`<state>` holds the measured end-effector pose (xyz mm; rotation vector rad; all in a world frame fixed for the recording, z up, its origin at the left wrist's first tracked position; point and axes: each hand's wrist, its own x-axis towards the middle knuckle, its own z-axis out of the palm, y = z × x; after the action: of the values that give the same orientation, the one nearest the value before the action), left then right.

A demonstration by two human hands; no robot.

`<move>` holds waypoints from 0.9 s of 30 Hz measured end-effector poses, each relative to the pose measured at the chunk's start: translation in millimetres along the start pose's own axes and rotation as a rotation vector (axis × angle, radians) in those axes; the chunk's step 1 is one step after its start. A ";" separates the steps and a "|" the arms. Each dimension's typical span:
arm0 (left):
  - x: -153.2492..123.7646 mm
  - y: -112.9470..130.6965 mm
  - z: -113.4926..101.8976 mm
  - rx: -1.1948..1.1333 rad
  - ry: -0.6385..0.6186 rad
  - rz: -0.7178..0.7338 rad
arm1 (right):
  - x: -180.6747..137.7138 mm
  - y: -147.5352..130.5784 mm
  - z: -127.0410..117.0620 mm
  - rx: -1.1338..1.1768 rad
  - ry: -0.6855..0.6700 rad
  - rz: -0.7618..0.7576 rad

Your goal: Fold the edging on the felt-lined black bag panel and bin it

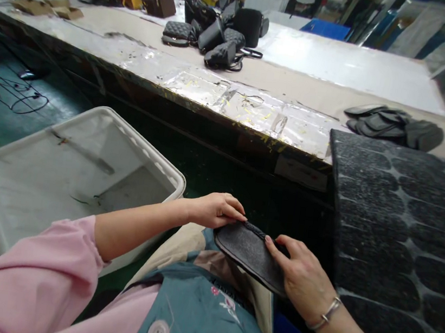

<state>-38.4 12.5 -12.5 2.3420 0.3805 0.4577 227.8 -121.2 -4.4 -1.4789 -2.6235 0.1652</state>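
Currently, L hand (216, 210) pinches top edge of blk. panel (250, 249); R hand (304, 275) grips its R end. White bin (40, 181) L of L hand; desk (306, 87) beyond both.

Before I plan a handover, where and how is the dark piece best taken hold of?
Probably pinch the dark piece by its lower edge, left of the middle, coming from the near side. It is flat and looks thin, so both faces could be clasped; the left grip and right grip hold its upper edge and right end, while that lower stretch looks free.
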 end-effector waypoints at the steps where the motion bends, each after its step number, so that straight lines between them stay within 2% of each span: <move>1: 1.2 -0.7 2.2 0.028 -0.007 0.021 | 0.4 -0.5 -0.3 -0.005 0.003 0.003; 6: 1.8 -3.0 5.6 0.133 -0.047 0.019 | 0.6 -2.7 1.7 0.020 0.012 0.020; 9: 1.1 0.6 3.9 0.203 -0.083 0.021 | -3.9 -0.2 4.0 0.127 0.046 0.052; 13: 0.5 6.7 4.5 0.263 -0.085 0.001 | -18.9 10.9 0.8 0.317 0.166 0.155; 16: -0.6 7.8 7.2 0.273 -0.069 -0.008 | -30.2 20.9 -4.3 0.362 0.244 0.244; 21: -3.4 6.2 11.3 0.342 -0.134 -0.042 | -36.0 29.2 -3.4 0.425 0.162 0.175; 27: -3.7 12.4 11.3 0.400 -0.213 -0.079 | -33.1 19.3 0.6 0.265 0.157 0.118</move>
<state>-35.2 -4.3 -12.5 2.7164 0.4962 0.0944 261.0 -139.6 -9.9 -1.4884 -2.2906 0.3755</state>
